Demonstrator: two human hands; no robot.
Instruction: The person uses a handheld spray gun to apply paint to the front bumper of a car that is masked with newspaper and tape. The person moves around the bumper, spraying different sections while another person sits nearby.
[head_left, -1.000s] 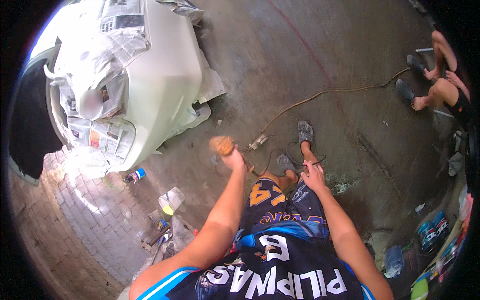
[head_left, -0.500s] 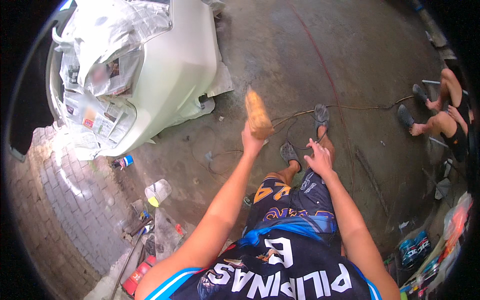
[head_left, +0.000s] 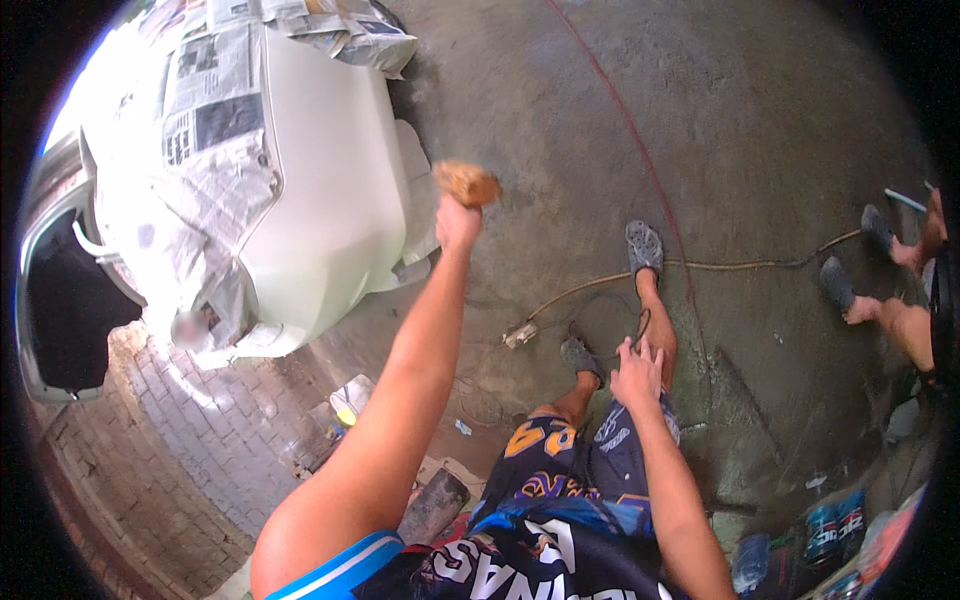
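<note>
My left hand [head_left: 458, 224] is raised at the end of my outstretched arm, closed around an orange-brown block-shaped thing [head_left: 467, 184]. Motion blurs it, and its exact kind cannot be made out. Beside it on the left stands a pale white car body [head_left: 335, 150], partly covered with newspaper sheets [head_left: 222, 120]. The held thing is apart from the panel as seen from here. In front of my right thigh, my right hand [head_left: 638, 376] pinches a thin dark cord [head_left: 643, 322] at its fingertips, the other fingers loosely spread.
A tan cable [head_left: 720, 266] and a red hose [head_left: 632, 125] cross the concrete floor. A small pale box [head_left: 519, 334] lies at the cable's end. Another person's feet [head_left: 862, 308] are at the right. Blue packages [head_left: 835, 528] lie lower right, a white container [head_left: 350, 398] lower left.
My left hand has moved left and forward, turning the orange-brown thing from upright to sideways in view. My right hand is lower in view. The view has shifted, showing more of the car's side.
</note>
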